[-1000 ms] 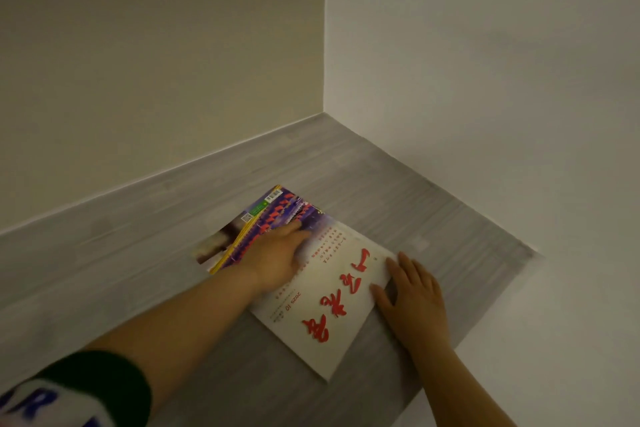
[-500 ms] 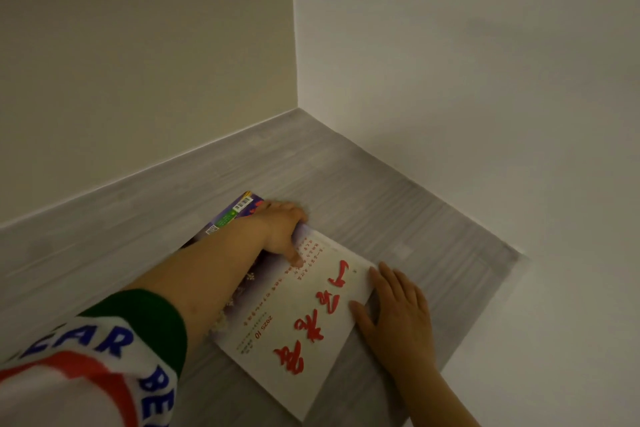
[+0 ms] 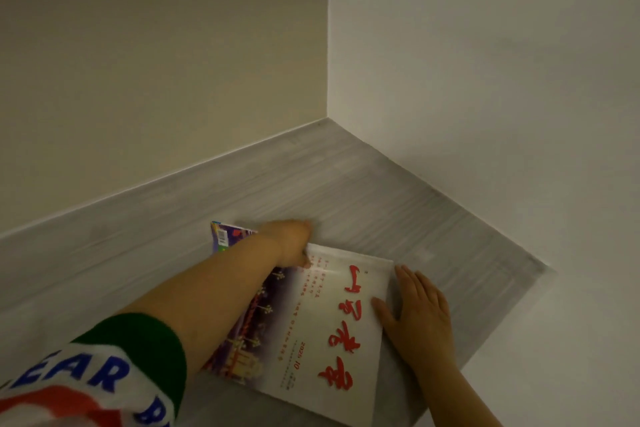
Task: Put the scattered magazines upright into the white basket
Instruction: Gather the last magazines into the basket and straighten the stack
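A white magazine (image 3: 322,333) with large red characters lies flat on the grey shelf (image 3: 381,204). Under it, at its far left corner, sticks out a second magazine (image 3: 223,236) with a purple, barcoded cover. My left hand (image 3: 291,243) reaches across and grips the far top edge of the white magazine, fingers curled over it. Against the magazine's right edge my right hand (image 3: 419,319) rests flat with fingers straight. The white basket is not in view.
Two plain walls meet at a corner (image 3: 327,114) behind the shelf. The shelf's front right edge (image 3: 502,326) runs diagonally just beyond my right hand. My left sleeve (image 3: 104,378) fills the lower left.
My left hand slid from the top of the cover to the magazine's far edge and curled over it. The right hand kept its place at the right edge.
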Demonstrator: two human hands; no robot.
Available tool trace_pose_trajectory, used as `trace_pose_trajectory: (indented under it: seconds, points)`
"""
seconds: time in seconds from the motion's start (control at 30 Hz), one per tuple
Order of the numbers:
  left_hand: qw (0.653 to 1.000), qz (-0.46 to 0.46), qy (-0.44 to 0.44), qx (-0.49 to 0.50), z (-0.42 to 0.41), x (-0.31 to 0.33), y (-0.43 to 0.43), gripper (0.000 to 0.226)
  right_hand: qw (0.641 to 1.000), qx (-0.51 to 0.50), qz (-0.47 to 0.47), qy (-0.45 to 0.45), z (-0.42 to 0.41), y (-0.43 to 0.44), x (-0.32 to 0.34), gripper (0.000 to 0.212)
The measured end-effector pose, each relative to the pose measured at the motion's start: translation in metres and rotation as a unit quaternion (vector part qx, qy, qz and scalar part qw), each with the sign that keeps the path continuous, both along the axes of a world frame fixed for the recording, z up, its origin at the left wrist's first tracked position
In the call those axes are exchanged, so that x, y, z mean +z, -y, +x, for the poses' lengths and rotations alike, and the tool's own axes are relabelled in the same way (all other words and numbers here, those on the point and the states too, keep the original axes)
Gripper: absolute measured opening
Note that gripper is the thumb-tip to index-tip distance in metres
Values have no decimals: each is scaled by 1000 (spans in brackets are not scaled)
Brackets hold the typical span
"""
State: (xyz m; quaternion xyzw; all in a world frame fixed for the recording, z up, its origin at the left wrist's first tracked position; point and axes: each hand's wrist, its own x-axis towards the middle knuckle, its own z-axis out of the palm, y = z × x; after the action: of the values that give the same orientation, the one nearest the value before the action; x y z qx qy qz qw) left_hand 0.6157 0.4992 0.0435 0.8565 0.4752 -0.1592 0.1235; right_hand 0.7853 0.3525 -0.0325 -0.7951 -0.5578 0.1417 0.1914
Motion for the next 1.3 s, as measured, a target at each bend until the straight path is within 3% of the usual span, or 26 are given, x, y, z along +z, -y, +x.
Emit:
trace_pose_trajectory:
  seconds: [0.1, 0.2, 0.3, 0.4, 0.53, 0.63, 0.77, 0.87, 1.1, 1.3]
  points:
    - [997, 79, 17, -13, -20, 7, 24, 29, 1000, -7, -18, -16, -1, 1, 4, 72]
    - [989, 108, 99, 4, -55, 19, 41, 10, 998, -42, -27, -37, -4, 2, 8, 76]
    - [965, 130, 217, 71, -94, 31, 58, 33, 984, -51, -3, -169, -30, -6, 24, 74]
    - [926, 136, 325, 135, -132, 45, 76, 40, 926, -61, 63, -367, -72, -19, 54, 65]
    - [858, 142, 443, 220, -199, 66, 99, 43, 827, -107, 149, -532, -114, -33, 99, 63]
    - [782, 156, 527, 295, -254, 80, 117, 42, 791, 0, 96, -605, -157, -33, 122, 52]
    - [707, 176, 588, 350, -337, 101, 140, 39, 801, 150, -31, -579, -260, -28, 138, 17]
    - [669, 206, 606, 379, -418, 113, 159, 36, 817, 207, -68, -533, -349, -23, 144, 20]
    - [630, 256, 605, 414, -602, 122, 199, 19, 849, 260, -17, -460, -543, -13, 173, 21]
    - [613, 318, 568, 448, -691, 132, 220, 18, 852, 287, 53, -434, -647, -7, 196, 16]
